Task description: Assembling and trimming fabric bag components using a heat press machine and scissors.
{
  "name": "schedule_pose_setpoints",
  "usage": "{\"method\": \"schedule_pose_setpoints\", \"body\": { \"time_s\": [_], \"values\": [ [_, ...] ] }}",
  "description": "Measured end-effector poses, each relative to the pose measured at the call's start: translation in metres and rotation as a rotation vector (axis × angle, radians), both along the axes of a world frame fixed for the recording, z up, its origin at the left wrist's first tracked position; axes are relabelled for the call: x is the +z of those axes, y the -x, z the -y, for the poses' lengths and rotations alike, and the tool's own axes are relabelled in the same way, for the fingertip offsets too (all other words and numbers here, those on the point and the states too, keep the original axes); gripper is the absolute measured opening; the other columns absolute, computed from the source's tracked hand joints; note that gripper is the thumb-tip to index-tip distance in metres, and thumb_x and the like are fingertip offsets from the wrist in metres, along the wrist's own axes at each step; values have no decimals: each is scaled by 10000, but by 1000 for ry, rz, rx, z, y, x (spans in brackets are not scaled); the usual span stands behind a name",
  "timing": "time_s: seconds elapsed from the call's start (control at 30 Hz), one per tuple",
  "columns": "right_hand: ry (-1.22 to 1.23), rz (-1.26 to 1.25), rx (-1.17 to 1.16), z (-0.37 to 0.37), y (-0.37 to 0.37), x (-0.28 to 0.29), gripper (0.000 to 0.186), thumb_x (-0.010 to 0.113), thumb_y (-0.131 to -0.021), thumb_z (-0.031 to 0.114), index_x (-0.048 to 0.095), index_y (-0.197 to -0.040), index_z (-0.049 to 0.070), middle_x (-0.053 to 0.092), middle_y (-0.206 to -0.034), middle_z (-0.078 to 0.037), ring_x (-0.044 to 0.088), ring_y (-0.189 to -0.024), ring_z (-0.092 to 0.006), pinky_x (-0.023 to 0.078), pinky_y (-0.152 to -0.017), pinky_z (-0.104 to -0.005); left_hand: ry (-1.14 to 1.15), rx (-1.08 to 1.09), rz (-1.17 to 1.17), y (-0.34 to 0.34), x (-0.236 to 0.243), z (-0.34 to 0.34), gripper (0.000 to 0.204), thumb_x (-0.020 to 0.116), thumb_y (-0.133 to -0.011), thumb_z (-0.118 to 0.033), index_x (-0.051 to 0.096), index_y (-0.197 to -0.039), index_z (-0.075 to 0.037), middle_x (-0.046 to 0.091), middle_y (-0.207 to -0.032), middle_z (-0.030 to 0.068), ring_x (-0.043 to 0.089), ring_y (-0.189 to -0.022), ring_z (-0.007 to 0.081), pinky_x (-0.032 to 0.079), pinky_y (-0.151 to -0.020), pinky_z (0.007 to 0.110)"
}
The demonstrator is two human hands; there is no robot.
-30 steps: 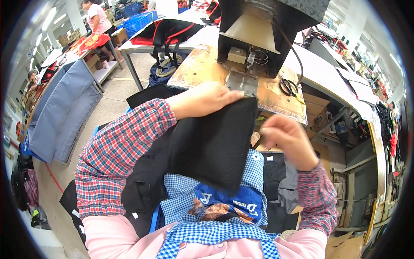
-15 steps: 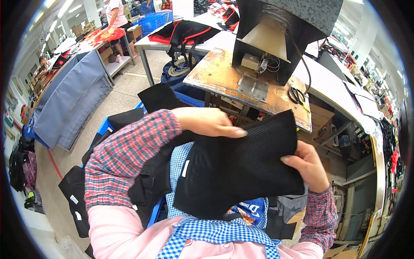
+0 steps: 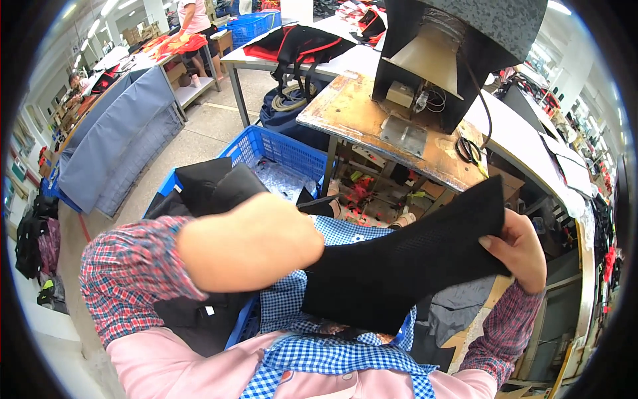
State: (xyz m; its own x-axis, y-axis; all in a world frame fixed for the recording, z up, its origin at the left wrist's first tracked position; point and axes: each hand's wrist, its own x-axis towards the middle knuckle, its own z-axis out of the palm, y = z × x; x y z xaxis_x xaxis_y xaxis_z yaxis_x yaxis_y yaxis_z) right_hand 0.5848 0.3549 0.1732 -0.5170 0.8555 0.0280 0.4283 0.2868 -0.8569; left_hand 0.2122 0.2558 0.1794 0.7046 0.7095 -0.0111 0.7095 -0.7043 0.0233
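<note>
A black fabric piece (image 3: pixel 405 266) with a fine mesh texture stretches in front of my body, over my blue checked apron. My right hand (image 3: pixel 522 249) pinches its right end, thumb on the near face. At the other end my left hand (image 3: pixel 252 239) is closed in a fist at the fabric's left edge; its fingertips are hidden behind the hand. More black fabric pieces (image 3: pixel 206 183) lie piled beneath and beyond my left arm, over a blue plastic crate (image 3: pixel 282 146). Clear plastic bagging shows inside the crate's far end.
Ahead is a worn wooden worktable (image 3: pixel 339 110) bearing a dark metal machine housing (image 3: pixel 415 66), a metal plate (image 3: pixel 404 135) and black-handled scissors (image 3: pixel 468 150). A white table (image 3: pixel 232 58) behind holds black-and-red goods. Another person (image 3: pixel 193 26) stands at a far table on the left.
My left hand has moved left and closer, drawing the fabric out between both hands. My right hand has shifted right. The white label on the fabric no longer shows, and more of the crate is visible.
</note>
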Motion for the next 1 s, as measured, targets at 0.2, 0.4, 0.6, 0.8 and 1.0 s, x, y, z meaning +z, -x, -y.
{"method": "schedule_pose_setpoints", "body": {
  "time_s": [0.2,0.4,0.6,0.8,1.0],
  "values": [
    [-942,519,186,60,73,-16,561,754,-808,319,559,-1261,52,447,-1420,-169,355,-1404,-310,184,-1171,-548,137,-193,3,-38,-31,-7,96,631,-757,-122,620,-765,-27,653,-677,116,698,-693,286,539,-568,368],
    [-733,192,663,43,106,-105,211,691,-864,280,581,-820,105,595,-684,-16,629,-730,-197,459,-914,-388,657,-119,6,-37,-35,-9,416,639,-898,-368,614,-850,44,658,-776,220,672,-797,398,535,-688,459],
    [-708,131,796,39,121,-77,262,676,-880,337,572,-775,121,581,-626,-27,611,-614,-211,443,-622,-327,1781,-20,36,3,-80,0,656,567,-925,-606,651,-1139,9,681,-1079,102,599,-1055,156,452,-929,299],
    [-724,276,737,19,106,-64,353,662,-885,401,573,-708,109,558,-579,-77,607,-570,-284,464,-553,-386,1797,563,944,15,-87,24,404,430,-1043,-399,611,-935,-54,657,-1199,93,535,-1145,171,377,-1037,340],
    [-613,253,371,-15,77,-46,356,703,-878,329,585,-705,42,503,-591,-138,538,-558,-333,423,-526,-397,599,253,545,-9,-25,-37,285,469,-1029,-273,590,-941,-30,598,-931,86,547,-954,233,407,-885,380]
  ]
}}
